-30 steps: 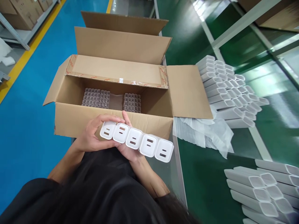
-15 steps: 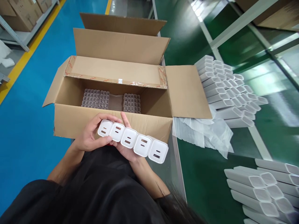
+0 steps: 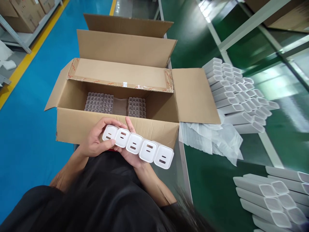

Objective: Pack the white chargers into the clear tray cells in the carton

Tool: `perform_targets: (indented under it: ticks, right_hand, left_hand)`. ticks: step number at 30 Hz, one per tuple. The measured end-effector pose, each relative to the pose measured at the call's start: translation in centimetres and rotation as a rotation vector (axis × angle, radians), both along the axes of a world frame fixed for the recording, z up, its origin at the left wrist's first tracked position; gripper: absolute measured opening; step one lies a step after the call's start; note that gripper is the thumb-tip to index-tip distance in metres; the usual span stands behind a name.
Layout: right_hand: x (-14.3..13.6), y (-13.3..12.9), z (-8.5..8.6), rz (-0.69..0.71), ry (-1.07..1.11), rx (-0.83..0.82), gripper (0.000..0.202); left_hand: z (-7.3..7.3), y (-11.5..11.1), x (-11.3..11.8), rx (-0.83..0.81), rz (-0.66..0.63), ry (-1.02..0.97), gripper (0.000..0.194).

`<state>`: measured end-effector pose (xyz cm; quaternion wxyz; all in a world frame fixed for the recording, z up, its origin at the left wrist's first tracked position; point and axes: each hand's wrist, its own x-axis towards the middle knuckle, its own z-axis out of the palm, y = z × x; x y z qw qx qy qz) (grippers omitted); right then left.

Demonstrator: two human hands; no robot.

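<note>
A row of several white plastic charger housings (image 3: 134, 143), each end face cut with two slots, lies slantwise in front of my body. My left hand (image 3: 98, 137) is closed around the row's left end, thumb on the near side and fingers along the far side. Beneath the row, my right hand (image 3: 131, 158) supports it with the palm, one finger sticking up behind; the housings hide most of its fingers. Just beyond both hands stands an open cardboard carton (image 3: 159, 129), holding blocks of upright housings (image 3: 96, 102) at its left and middle.
Stacked white tubular housings (image 3: 238, 93) lie on the green bench (image 3: 205, 174) to the right, with another pile (image 3: 272, 199) nearer. Crumpled translucent wrapping (image 3: 212, 138) sits beside the carton's right flap (image 3: 196, 95). A shelf with cartons (image 3: 23, 16) is at the far left.
</note>
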<state>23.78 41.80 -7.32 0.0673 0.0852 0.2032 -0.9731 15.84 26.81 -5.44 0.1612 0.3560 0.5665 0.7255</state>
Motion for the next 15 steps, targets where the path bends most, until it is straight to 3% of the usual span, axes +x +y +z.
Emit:
perform_targets:
  ticks: [6,15]
  right_hand:
    - [-0.1,-0.2,-0.2,0.033,-0.005,0.019,0.072]
    - [-0.3,-0.5,-1.7,0.050,0.072,-0.049,0.078]
  left_hand:
    - [0.4,0.2,-0.1,-0.117,0.155,-0.081,0.017]
    - [0.5,0.3,-0.2,-0.177,0.272,-0.227,0.013]
